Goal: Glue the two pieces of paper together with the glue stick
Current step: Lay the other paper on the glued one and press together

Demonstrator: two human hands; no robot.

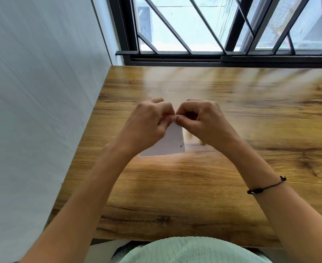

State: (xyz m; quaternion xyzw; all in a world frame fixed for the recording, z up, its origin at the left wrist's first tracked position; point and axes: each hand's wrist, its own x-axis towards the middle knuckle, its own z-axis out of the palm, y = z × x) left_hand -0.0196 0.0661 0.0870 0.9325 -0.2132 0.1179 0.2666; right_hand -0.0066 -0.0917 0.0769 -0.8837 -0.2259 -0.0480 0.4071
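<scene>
Your table (194, 186) is a warm honey-brown wood print with darker streaky grain and a few knotty patches over on the right. The paper (172, 142) looks pale white-lilac, with one tiny dark mark near its right corner. You've got a thin black cord bracelet (264, 186) on your right wrist, and a mint-green knit top (190, 251) nearest you. Far side, the window frame (175, 58) and its diagonal bars are black; the left wall (42, 92) is plain pale grey-white.
</scene>
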